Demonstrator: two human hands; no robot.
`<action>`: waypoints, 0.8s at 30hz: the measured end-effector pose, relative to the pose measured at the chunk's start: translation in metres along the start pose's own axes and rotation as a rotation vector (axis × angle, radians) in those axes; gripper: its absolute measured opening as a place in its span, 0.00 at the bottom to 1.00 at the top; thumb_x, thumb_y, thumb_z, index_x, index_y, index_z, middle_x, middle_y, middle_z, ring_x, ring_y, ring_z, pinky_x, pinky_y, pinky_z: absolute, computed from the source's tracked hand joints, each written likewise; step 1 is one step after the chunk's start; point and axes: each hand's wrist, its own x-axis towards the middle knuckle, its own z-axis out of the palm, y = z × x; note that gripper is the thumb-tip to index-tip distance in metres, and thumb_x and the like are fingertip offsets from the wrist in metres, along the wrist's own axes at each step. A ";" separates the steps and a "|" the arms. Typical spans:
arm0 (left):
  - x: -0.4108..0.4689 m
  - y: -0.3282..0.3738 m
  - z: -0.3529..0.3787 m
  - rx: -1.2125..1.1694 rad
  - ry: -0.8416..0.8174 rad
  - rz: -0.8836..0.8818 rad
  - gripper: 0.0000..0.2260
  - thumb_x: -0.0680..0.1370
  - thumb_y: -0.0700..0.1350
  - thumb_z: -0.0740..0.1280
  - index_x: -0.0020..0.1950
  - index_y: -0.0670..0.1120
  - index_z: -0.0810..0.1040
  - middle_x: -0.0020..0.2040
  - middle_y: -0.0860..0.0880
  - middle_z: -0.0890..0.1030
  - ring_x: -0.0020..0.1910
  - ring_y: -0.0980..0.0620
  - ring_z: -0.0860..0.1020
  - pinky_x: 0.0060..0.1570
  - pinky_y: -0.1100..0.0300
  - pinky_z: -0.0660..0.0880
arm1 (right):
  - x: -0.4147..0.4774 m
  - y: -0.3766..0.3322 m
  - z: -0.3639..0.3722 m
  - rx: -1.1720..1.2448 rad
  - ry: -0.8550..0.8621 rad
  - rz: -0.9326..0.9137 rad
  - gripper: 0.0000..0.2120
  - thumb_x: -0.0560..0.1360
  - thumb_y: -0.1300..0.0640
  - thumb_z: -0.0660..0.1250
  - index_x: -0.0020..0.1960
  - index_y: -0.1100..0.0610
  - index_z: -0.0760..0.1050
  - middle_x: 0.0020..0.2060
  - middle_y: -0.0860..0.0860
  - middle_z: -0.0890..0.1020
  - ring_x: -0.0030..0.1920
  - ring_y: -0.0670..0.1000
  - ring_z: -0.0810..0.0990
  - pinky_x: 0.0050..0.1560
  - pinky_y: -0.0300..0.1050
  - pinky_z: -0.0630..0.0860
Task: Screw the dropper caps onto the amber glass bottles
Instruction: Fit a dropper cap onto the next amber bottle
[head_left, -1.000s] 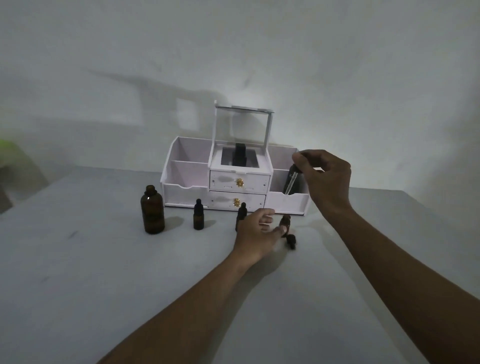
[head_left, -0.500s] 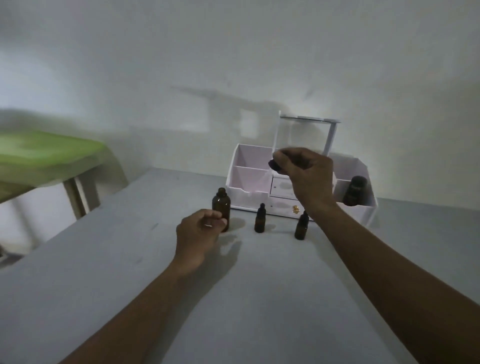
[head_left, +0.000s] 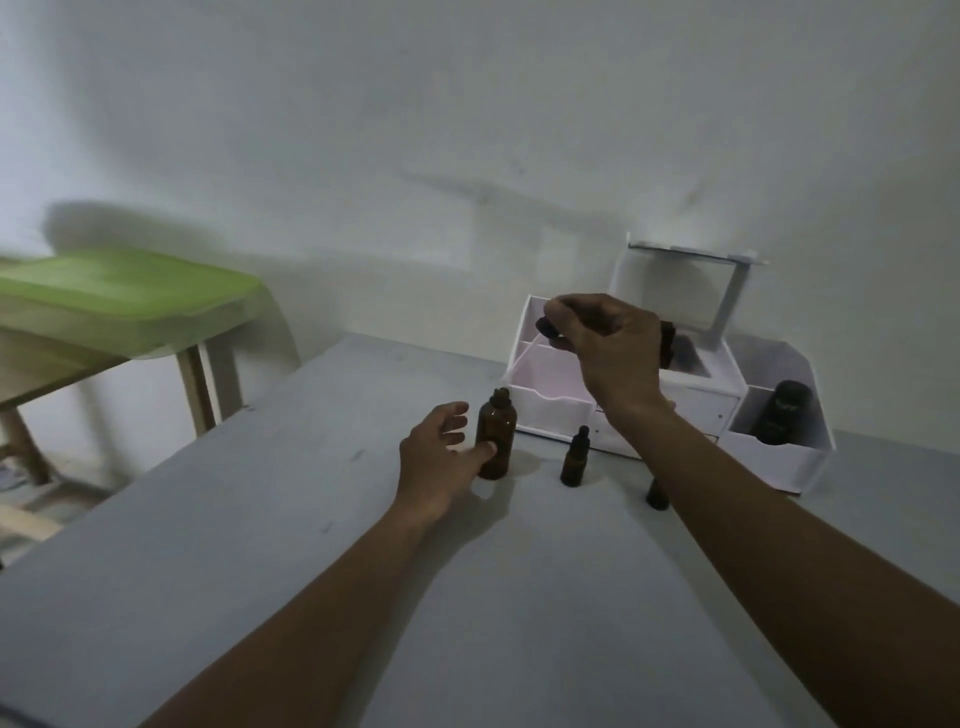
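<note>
No writing can be read anywhere; the dark bottle (head_left: 783, 415) standing in the right compartment of the white organiser (head_left: 779, 460) carries faint marks on its side, too blurred to make out. The right hand (head_left: 608, 348) hangs above the organiser's left compartment, its fingers (head_left: 563, 317) pinched narrow on a black dropper cap (head_left: 545, 327), whose tip pokes out to the left. Just in front of the organiser's left end stands the big bottle (head_left: 497, 441), amber, upright on the counter (head_left: 260, 545), its neck uncapped. The left hand (head_left: 439, 462) is beside it on the side away from the organiser, fingers spread wide and holding nothing, the thumb touching the bottle's front. A small bottle (head_left: 575, 460) with its cap on stands in front of the organiser's middle, and a third bottle (head_left: 655, 496) shows only in part behind the right forearm. A green table (head_left: 119, 296) stands well off to the organiser's left, beyond the counter. Half a second ago the left hand was loosely curled and short of the big bottle; it has since opened and reached it, while the right hand keeps the same pinch on the cap, at much the same spot over the organiser
</note>
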 end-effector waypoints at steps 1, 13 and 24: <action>0.001 0.000 0.001 -0.006 -0.011 0.013 0.28 0.69 0.43 0.78 0.68 0.49 0.75 0.62 0.50 0.79 0.53 0.55 0.78 0.53 0.64 0.75 | 0.001 0.002 0.002 -0.010 -0.003 -0.008 0.09 0.75 0.57 0.74 0.54 0.59 0.83 0.42 0.50 0.86 0.42 0.44 0.87 0.46 0.40 0.84; 0.001 0.005 0.015 0.056 -0.091 0.031 0.27 0.72 0.48 0.76 0.70 0.49 0.72 0.66 0.49 0.78 0.64 0.48 0.76 0.65 0.54 0.71 | 0.004 0.013 0.007 -0.179 -0.059 -0.099 0.10 0.76 0.51 0.73 0.53 0.55 0.84 0.42 0.47 0.87 0.42 0.44 0.86 0.50 0.52 0.84; 0.001 0.004 0.013 0.082 -0.102 0.020 0.25 0.73 0.51 0.74 0.69 0.49 0.73 0.65 0.50 0.78 0.63 0.48 0.77 0.66 0.54 0.69 | -0.019 0.042 0.034 -0.182 -0.161 -0.024 0.07 0.75 0.54 0.74 0.51 0.56 0.85 0.39 0.44 0.86 0.40 0.41 0.85 0.50 0.43 0.84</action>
